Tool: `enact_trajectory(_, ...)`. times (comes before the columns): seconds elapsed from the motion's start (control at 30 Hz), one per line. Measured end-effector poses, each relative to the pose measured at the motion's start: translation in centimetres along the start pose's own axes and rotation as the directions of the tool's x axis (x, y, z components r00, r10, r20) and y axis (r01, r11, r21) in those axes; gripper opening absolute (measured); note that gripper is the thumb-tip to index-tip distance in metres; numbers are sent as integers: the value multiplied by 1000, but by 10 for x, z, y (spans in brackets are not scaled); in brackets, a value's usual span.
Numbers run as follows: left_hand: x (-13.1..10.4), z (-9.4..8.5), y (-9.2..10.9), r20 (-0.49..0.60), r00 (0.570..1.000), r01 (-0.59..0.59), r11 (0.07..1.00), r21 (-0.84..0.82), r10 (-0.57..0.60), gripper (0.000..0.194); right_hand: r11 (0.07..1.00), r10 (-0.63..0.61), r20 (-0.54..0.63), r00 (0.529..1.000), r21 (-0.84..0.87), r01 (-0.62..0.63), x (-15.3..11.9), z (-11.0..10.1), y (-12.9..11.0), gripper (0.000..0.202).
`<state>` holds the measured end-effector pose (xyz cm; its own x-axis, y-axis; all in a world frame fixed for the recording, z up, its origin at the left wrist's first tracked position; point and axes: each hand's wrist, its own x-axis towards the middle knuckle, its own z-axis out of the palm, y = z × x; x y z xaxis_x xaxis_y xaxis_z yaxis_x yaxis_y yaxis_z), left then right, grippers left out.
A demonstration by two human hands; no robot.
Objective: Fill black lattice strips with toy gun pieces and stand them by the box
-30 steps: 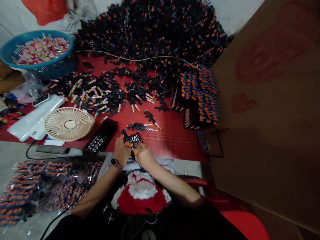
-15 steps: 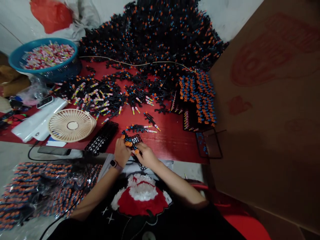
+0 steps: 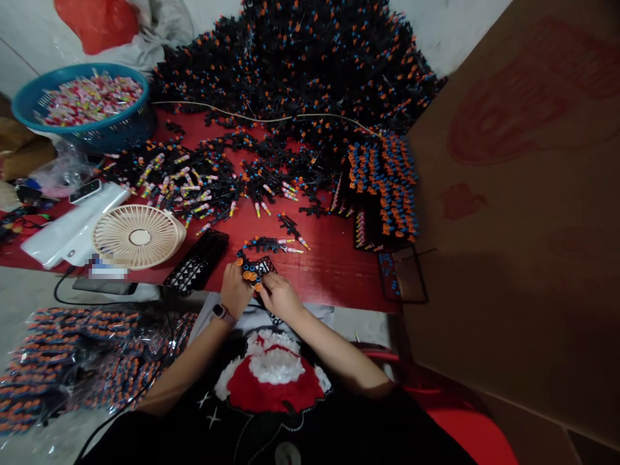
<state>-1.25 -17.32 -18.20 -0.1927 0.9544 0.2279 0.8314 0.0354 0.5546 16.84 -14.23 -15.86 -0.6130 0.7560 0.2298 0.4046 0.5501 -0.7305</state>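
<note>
My left hand (image 3: 236, 290), with a watch on the wrist, is closed at the table's front edge around black toy guns (image 3: 249, 276) with orange and blue ends. My right hand (image 3: 282, 298) is closed beside it on another toy gun, whose orange end (image 3: 258, 287) shows near the fingertips. Between and under the hands lies a black perforated rack (image 3: 266, 264), partly hidden by them. Just beyond, toy guns with candy-coloured tubes (image 3: 272, 245) lie on the red table. A second black rack (image 3: 198, 261) rests left of my left hand.
A large heap of black toy guns (image 3: 290, 64) covers the back. Filled racks (image 3: 382, 187) stand at right beside a big cardboard box (image 3: 508, 194). A cream fan (image 3: 139, 237) and a blue basket (image 3: 80, 126) of wrapped tubes are at left. Bagged toys (image 3: 72, 368) lie below.
My right hand has shifted slightly left, bringing its toy gun's orange end closer to those at my left hand. My left hand stays nearly in place. The view has tilted slightly.
</note>
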Motion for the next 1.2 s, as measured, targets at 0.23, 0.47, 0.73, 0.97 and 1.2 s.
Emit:
enact_trajectory(0.23, -3, 5, -1, -73, 997, 40, 999, 2, -40, 45, 949, 129, 80, 988, 278, -146, 27, -32, 32, 5)
enact_trajectory(0.47, -3, 10, -1, -151, 986, 69, 997, -22, -72, 42, 956, 255, -278, 926, -70, -284, 34, -73, 71, 15)
enact_trajectory(0.73, -3, 16, -3, -193, 980, 37, 999, -11, -39, 30, 765, 434, 2, 901, 527, -370, -14, -45, 40, 32)
enact_trajectory(0.97, -5, 16, -2, -154, 987, 55, 998, 40, -49, 33, 880, 358, -35, 933, 347, -324, -21, -3, 16, 21)
enact_trajectory(1.2, -5, 15, -1, -134, 988, 75, 997, 22, -72, 34, 980, 186, 10, 982, -72, -185, -18, 12, 1, 30)
